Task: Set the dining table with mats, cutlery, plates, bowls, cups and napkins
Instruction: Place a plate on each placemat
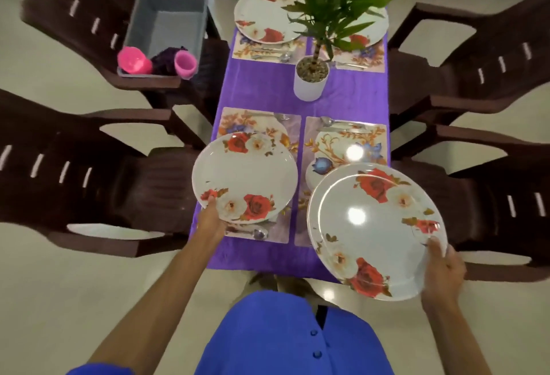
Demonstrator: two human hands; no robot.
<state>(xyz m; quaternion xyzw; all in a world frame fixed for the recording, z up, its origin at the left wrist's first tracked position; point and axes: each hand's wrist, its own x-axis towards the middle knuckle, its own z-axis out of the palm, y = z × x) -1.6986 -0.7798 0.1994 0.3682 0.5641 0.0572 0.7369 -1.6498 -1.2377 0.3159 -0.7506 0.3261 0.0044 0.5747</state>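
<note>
Potted plant [312, 77], brown chairs [89, 166], grey bin [166, 26]

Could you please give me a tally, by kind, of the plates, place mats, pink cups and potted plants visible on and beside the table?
Plates: 4, namely far left, far right, one held in the left hand, one held in the right hand
Place mats: 4, the near right mat still bare
Pink cups: 2
Potted plants: 1
Total: 11
</note>
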